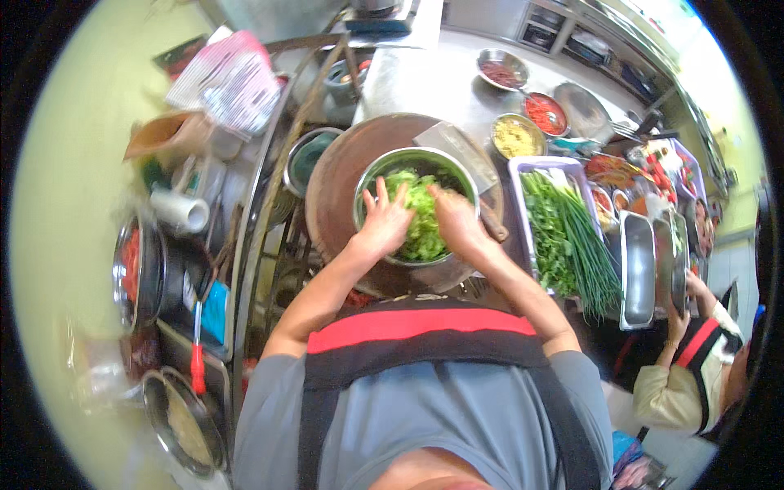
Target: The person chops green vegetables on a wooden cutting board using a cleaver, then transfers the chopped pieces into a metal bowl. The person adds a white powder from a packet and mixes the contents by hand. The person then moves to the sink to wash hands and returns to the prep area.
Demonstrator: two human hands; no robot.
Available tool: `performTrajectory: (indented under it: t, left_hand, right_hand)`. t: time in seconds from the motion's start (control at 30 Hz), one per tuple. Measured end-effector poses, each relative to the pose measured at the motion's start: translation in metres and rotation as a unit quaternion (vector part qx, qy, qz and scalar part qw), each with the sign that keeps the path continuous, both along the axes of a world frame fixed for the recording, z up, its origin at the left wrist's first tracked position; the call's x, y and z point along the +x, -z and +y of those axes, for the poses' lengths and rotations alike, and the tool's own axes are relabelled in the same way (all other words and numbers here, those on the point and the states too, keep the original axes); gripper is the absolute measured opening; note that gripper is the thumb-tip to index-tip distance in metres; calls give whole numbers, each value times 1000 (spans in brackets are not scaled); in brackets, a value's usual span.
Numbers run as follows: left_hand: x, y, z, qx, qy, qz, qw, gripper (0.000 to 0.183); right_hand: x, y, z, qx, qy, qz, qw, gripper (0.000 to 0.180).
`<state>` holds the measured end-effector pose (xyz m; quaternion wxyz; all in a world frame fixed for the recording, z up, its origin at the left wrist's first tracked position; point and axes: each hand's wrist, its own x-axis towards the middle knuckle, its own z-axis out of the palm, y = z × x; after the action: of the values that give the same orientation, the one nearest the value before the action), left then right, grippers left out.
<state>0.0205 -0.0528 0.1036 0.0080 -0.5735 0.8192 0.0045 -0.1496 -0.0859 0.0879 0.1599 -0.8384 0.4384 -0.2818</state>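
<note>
A round stainless steel bowl (418, 151) holding leafy greens (422, 236) stands on a round wooden chopping block (334, 196). My left hand (387, 222) reaches over the bowl's left side with its fingers spread on the greens. On the right side of the bowl, my right hand (454, 219) has its fingers down in the greens; whether it grips any is hidden. Behind the bowl and to its right lies a cleaver (459, 156) on the block, its wooden handle (493, 222) pointing toward me beside my right wrist.
A lilac basket (519, 164) of herbs and green onions stands right of the block. Bowls of chopped yellow (517, 138) and red food (544, 114) are behind it. A co-worker (692, 361) handles a metal container at far right. A metal rack edge (257, 202) runs along the left.
</note>
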Motion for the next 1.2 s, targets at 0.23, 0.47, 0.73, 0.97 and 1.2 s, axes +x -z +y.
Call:
performTrajectory:
  t: [0.23, 0.47, 0.73, 0.97, 1.2]
  left_hand:
    - [12, 1, -9, -192, -147, 332, 912, 24]
    - [69, 75, 35, 322, -425, 636, 557, 33]
    - [30, 78, 74, 413, -354, 736, 403, 36]
    - [107, 98, 31, 33, -343, 595, 726, 18]
    - [129, 142, -50, -183, -227, 183, 939, 14]
  right_hand:
    - [-21, 2, 21, 131, 15, 22, 991, 39]
    - [-31, 36, 33, 43, -8, -99, 994, 26]
    - [-50, 12, 50, 105, 55, -196, 973, 8]
    - [-43, -29, 52, 36, 18, -153, 987, 9]
    - [-47, -44, 51, 120, -40, 75, 989, 48]
